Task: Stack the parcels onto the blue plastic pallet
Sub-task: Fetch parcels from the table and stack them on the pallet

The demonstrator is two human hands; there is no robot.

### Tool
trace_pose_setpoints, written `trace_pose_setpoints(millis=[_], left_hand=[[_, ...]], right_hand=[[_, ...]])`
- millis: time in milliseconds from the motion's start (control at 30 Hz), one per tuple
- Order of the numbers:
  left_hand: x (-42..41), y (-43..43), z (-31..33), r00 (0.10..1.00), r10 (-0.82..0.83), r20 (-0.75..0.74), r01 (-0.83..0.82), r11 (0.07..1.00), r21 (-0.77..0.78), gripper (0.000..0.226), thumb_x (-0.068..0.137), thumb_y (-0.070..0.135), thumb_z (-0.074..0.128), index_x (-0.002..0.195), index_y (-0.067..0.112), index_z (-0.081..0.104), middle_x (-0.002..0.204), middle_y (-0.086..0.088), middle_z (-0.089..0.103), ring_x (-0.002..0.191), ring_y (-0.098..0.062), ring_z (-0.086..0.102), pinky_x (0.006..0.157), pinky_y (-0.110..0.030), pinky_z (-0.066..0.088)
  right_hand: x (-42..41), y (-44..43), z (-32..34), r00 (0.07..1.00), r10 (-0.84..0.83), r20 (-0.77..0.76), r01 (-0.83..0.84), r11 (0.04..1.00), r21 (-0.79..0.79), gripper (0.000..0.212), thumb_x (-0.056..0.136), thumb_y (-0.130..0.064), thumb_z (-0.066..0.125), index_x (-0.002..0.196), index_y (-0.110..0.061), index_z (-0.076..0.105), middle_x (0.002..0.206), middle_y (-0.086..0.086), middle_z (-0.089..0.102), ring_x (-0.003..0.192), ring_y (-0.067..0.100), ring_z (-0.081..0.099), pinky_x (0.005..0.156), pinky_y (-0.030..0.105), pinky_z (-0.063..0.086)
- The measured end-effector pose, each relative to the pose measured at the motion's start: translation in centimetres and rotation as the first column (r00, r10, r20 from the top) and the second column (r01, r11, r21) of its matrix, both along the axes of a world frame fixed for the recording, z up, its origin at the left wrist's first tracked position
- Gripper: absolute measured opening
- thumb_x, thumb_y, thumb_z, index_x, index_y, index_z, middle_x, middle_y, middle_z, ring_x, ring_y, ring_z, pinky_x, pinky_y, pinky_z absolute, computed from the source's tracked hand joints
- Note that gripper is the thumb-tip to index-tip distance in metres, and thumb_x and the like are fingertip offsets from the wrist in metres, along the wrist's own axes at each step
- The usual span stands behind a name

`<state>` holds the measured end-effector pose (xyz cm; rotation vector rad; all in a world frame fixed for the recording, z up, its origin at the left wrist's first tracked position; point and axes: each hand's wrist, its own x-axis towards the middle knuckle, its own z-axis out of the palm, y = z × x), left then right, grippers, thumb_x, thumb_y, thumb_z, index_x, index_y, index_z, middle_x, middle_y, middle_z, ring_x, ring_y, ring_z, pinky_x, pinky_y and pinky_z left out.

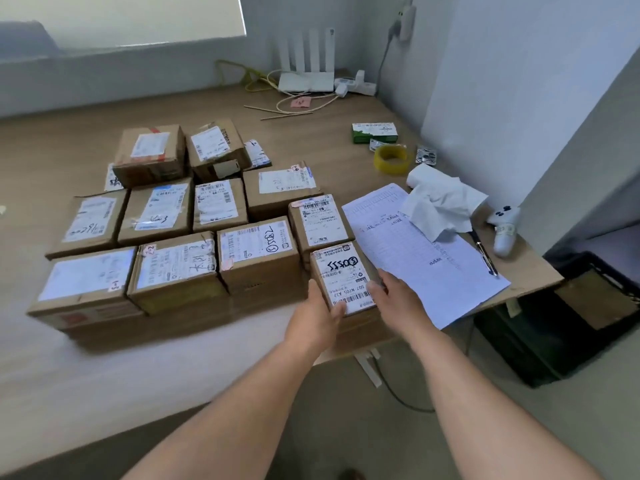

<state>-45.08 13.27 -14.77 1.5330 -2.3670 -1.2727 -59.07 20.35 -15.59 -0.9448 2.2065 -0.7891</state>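
Note:
Several brown cardboard parcels with white shipping labels sit in rows on a wooden table (329, 140). At the near right end of the rows is a small parcel (344, 277) with a label marked in black pen. My left hand (320, 315) grips its near left side, the thumb lying on the label. My right hand (398, 299) holds its right side, fingers curled against the box edge. Beside it to the left stands a taller parcel (258, 254). No blue pallet is in view.
Lined paper sheets (426, 258) lie right of the small parcel, with crumpled tissue (443, 206), a pen (486, 256), a yellow tape roll (391, 158) and a green box (374, 132). A router (306, 79) and cables sit at the back. A black crate (568, 320) stands below the table's right edge.

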Motion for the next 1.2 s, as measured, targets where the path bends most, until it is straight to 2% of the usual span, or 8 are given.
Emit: trace_pose_setpoints(millis=[233, 400, 500, 600, 767, 900, 1033, 1200], left_hand=[[-0.1, 1.8, -0.9, 0.974, 0.123, -0.192, -0.097, 0.986, 0.138, 0.07, 0.097, 0.025, 0.051, 0.151, 0.032, 0.009, 0.139, 0.005, 0.052, 0.126, -0.016, 0.049, 0.104, -0.031, 0.038], [0.9, 4.5, -0.2, 0.942, 0.166, -0.29, -0.138, 0.984, 0.116, 0.074, 0.098, 0.022, 0.049, 0.151, 0.038, 0.0, 0.142, 0.013, 0.044, 0.126, -0.009, 0.046, 0.105, -0.028, 0.037], [1.9, 4.8, 0.3, 0.92, 0.174, -0.352, -0.154, 0.984, 0.085, 0.074, 0.098, 0.023, 0.05, 0.15, 0.041, 0.0, 0.142, 0.014, 0.043, 0.125, -0.007, 0.047, 0.106, -0.03, 0.039], [3.2, 3.9, 1.2, 0.909, 0.165, -0.382, -0.17, 0.985, 0.021, 0.075, 0.096, 0.025, 0.053, 0.149, 0.044, 0.003, 0.142, 0.013, 0.046, 0.123, -0.006, 0.05, 0.105, -0.036, 0.042], [5.9, 2.4, 3.1, 0.912, 0.13, -0.389, -0.179, 0.98, -0.092, 0.075, 0.094, 0.03, 0.056, 0.148, 0.045, 0.006, 0.139, 0.015, 0.048, 0.124, -0.002, 0.046, 0.101, -0.033, 0.045], [9.0, 0.1, 4.9, 0.926, 0.11, -0.362, -0.17, 0.975, -0.14, 0.069, 0.094, 0.035, 0.055, 0.148, 0.045, 0.013, 0.135, 0.014, 0.052, 0.126, -0.003, 0.045, 0.103, -0.038, 0.044], [13.1, -2.4, 7.4, 0.922, 0.141, -0.362, -0.233, 0.946, -0.225, 0.06, 0.094, 0.041, 0.053, 0.147, 0.033, 0.026, 0.136, 0.014, 0.049, 0.127, -0.008, 0.046, 0.106, -0.041, 0.041], [19.1, -5.1, 9.5, 0.938, 0.227, -0.263, -0.323, 0.848, -0.421, 0.06, 0.095, 0.041, 0.05, 0.148, 0.025, 0.028, 0.148, 0.002, 0.041, 0.134, -0.014, 0.039, 0.109, -0.04, 0.036]], right_hand=[[-1.1, 1.1, -1.5, 0.94, 0.103, 0.326, -0.063, 0.989, -0.132, 0.061, 0.1, -0.036, 0.046, 0.154, -0.031, 0.016, 0.155, -0.007, 0.03, 0.142, 0.014, 0.028, 0.118, 0.042, 0.024], [-1.0, 2.7, -1.1, 0.876, 0.164, 0.454, -0.08, 0.977, -0.198, 0.067, 0.085, -0.027, 0.069, 0.138, -0.043, 0.031, 0.129, -0.015, 0.057, 0.124, 0.009, 0.049, 0.111, 0.038, 0.034], [-0.2, 3.0, -0.5, 0.876, 0.206, 0.437, -0.105, 0.964, -0.244, 0.087, 0.069, -0.048, 0.071, 0.145, -0.048, 0.028, 0.131, -0.022, 0.056, 0.128, 0.007, 0.047, 0.112, 0.045, 0.033], [0.6, 2.7, 0.8, 0.886, 0.253, 0.39, -0.131, 0.941, -0.313, 0.079, 0.068, -0.052, 0.068, 0.134, -0.066, 0.027, 0.128, -0.037, 0.052, 0.129, 0.001, 0.044, 0.113, 0.047, 0.032], [2.7, 1.2, 3.0, 0.898, 0.292, 0.33, -0.153, 0.909, -0.387, 0.086, 0.07, -0.044, 0.068, 0.143, -0.055, 0.025, 0.123, -0.036, 0.056, 0.129, 0.002, 0.045, 0.112, 0.046, 0.035], [5.1, -0.7, 4.4, 0.903, 0.312, 0.296, -0.16, 0.882, -0.444, 0.085, 0.076, -0.033, 0.071, 0.147, -0.046, 0.026, 0.127, -0.02, 0.06, 0.122, -0.001, 0.051, 0.107, 0.037, 0.042], [7.8, -3.1, 6.1, 0.886, 0.361, 0.291, -0.189, 0.855, -0.483, 0.078, 0.086, -0.013, 0.069, 0.146, -0.041, 0.027, 0.11, -0.027, 0.06, 0.098, -0.021, 0.053, 0.087, 0.008, 0.044], [12.1, -6.0, 8.4, 0.866, 0.44, 0.237, -0.276, 0.816, -0.508, 0.082, 0.076, -0.035, 0.071, 0.144, -0.05, 0.028, 0.111, -0.018, 0.068, 0.108, 0.001, 0.061, 0.1, 0.034, 0.047]])
